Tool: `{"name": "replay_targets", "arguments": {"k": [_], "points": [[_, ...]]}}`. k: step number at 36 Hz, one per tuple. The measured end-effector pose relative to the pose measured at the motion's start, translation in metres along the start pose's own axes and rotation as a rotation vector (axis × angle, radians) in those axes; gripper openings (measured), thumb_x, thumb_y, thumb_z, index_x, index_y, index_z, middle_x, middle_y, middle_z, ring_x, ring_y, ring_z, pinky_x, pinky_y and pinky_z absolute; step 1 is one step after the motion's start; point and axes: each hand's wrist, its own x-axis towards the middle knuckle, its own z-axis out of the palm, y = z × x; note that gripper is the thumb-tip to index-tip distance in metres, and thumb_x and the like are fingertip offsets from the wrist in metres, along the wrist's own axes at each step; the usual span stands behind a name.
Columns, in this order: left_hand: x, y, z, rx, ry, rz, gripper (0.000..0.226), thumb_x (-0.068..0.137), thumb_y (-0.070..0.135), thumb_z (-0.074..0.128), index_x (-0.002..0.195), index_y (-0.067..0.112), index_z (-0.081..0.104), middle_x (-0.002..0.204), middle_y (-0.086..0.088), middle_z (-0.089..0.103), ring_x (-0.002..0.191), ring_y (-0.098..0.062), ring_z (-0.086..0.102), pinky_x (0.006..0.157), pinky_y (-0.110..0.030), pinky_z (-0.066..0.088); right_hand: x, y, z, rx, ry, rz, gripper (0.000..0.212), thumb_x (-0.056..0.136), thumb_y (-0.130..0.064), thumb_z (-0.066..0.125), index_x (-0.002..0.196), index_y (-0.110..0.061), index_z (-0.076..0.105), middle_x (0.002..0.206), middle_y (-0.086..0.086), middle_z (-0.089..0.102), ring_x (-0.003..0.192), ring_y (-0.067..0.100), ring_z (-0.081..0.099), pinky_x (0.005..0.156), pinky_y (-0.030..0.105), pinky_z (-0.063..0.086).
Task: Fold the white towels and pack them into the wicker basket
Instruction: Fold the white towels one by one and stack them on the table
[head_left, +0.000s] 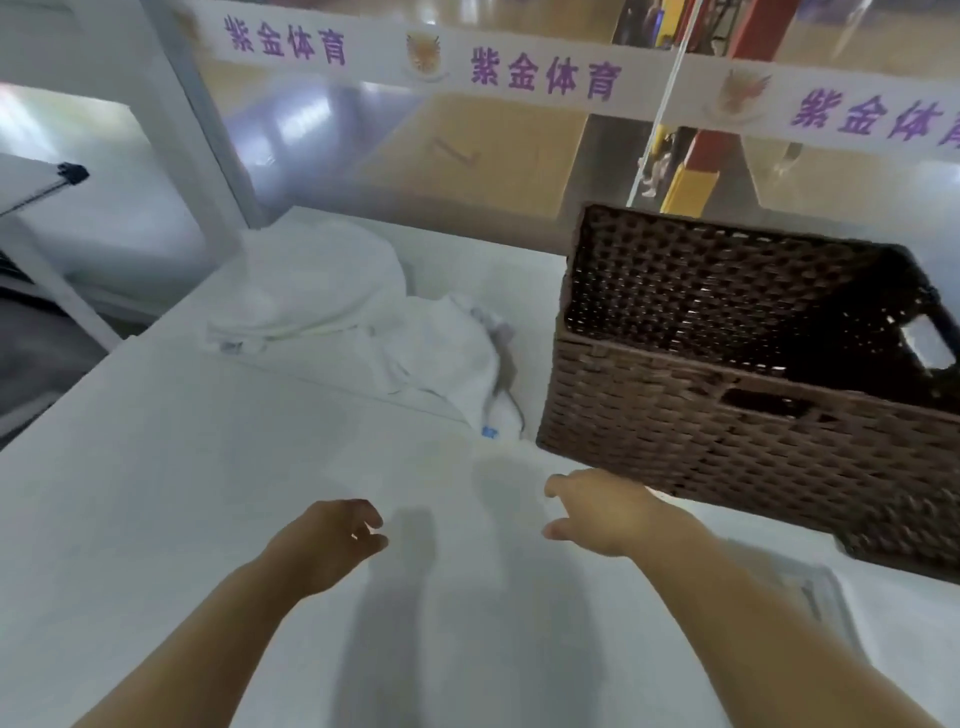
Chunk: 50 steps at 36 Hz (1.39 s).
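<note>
Both hands are reaching out over the white table (156, 493). The left hand (332, 540) and the right hand (602, 512) are hanging apart, with fingers loosely curled and holding nothing. White towels (363, 322) are lying in a messy pile at 11 o'clock, well away from the hands. A brown wicker basket (727, 441) is sitting at 2 o'clock — its near corner is just beside the right hand. A white banner (545, 78) with purple writing is stretching across at 12 o'clock.
</note>
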Motion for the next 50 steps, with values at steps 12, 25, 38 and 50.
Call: {"name": "replay_targets", "arguments": {"k": [12,25,38,50], "points": [[0.119,-0.076,-0.089,0.020,-0.011,0.063,0.014,0.088,0.041,0.061,0.098,0.032,0.061,0.097,0.013,0.060,0.090,-0.009,0.060,0.087,-0.025,0.047,0.137,-0.082,-0.044,0.092,0.172,0.111,0.052,0.096,-0.044,0.047,0.138,-0.016,0.036,0.135,0.007,0.046,0.119,0.027,0.048,0.093,0.038,0.044],[0.230,-0.055,-0.126,0.016,0.168,0.261,0.053,0.094,0.030,0.054,0.142,0.023,0.036,0.145,0.002,0.035,0.130,-0.021,0.037,0.106,-0.033,0.036,0.251,-0.067,-0.089,0.460,0.321,0.277,0.082,0.095,-0.027,0.054,0.151,-0.026,-0.005,0.151,0.007,0.029,0.127,0.029,0.043,0.103,0.044,0.041],[0.295,-0.048,-0.096,0.155,0.172,0.460,0.046,0.091,0.009,0.051,0.135,0.023,0.051,0.143,0.003,0.044,0.138,-0.020,0.028,0.113,-0.031,0.025,0.201,-0.072,0.008,0.450,0.328,0.109,0.047,0.099,-0.012,0.046,0.143,-0.025,0.040,0.135,-0.001,0.049,0.123,0.015,0.048,0.100,0.011,0.029],[0.215,-0.070,-0.089,0.160,0.366,0.643,0.031,0.081,0.031,0.044,0.080,0.020,0.073,0.077,0.004,0.071,0.073,-0.028,0.061,0.059,-0.035,0.053,0.130,-0.072,0.026,0.500,0.279,0.227,0.046,0.097,-0.017,0.050,0.140,-0.033,0.043,0.123,0.000,0.055,0.115,0.017,0.051,0.095,0.019,0.037]]}}
